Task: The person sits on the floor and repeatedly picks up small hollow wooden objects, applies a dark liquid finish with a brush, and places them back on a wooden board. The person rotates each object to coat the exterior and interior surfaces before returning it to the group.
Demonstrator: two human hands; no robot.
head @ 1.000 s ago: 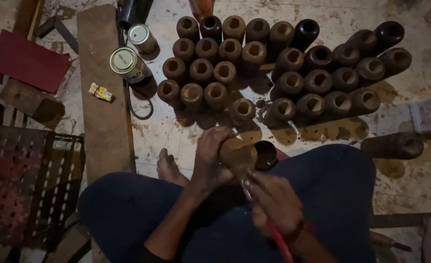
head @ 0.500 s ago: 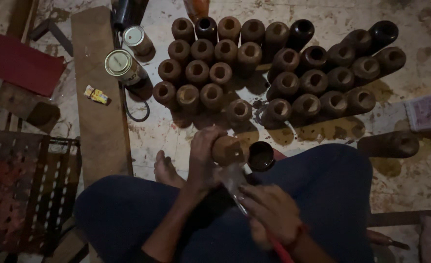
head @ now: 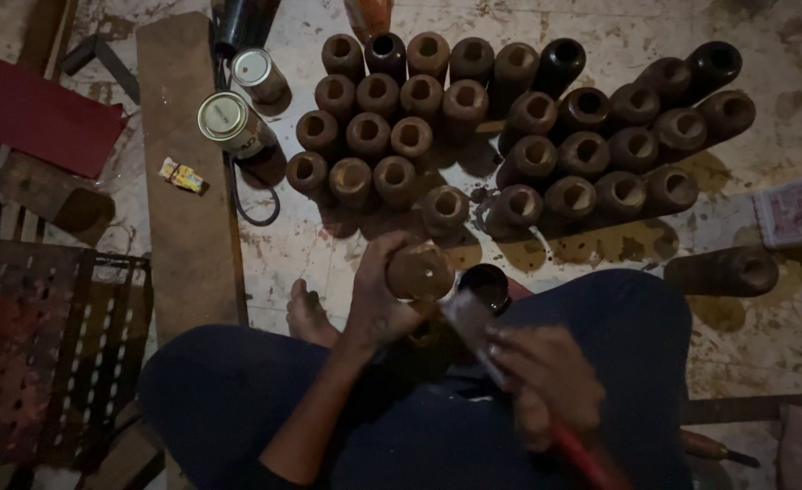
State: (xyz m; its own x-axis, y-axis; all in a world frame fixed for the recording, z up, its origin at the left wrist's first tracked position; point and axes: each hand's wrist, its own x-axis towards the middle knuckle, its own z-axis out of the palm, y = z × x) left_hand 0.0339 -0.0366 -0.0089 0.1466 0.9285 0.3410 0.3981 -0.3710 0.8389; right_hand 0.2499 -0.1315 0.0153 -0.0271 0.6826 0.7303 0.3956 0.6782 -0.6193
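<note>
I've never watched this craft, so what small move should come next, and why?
Probably a brush stroke across the wooden cup. The left hand grips it with its end facing up, and the right hand holds the red-handled brush with its bristles right beside it. A small dark pot sits just behind.

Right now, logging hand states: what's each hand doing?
Left hand: closed around a brown wooden cup.
Right hand: closed on a red-handled brush.

cups (head: 510,127) on floor ahead | cans (head: 238,100) left of cups | plank (head: 183,172) left of cans
</note>
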